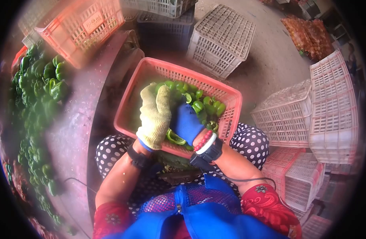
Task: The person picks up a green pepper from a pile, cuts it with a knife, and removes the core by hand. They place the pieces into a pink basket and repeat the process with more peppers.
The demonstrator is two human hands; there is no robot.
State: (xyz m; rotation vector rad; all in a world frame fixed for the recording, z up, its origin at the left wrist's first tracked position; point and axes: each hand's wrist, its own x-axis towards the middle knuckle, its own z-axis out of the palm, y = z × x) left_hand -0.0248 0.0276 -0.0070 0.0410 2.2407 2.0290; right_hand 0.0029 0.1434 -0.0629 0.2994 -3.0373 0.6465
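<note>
A red plastic basket (pixel 129 83) rests across my lap, with green peppers (pixel 208 105) heaped in its far and right side. A cut or broken piece of pepper (pixel 175 137) lies at the near side, below my wrists. Over the basket, my left hand (pixel 155 113) in a pale yellow glove is closed, its thumb side turned toward the other hand. Beside it, my right hand (pixel 185 122) in a blue glove is also curled closed. The two hands almost touch. Whatever lies between their fingers is hidden by the gloves.
On the left, a pink-grey surface (pixel 77 115) bears a long pile of green peppers (pixel 37 103) and an orange crate (pixel 85 30). Ahead stands a white crate (pixel 222 40). More crates (pixel 286 113) are stacked at the right, and orange-brown sacks (pixel 308 38) lie behind them.
</note>
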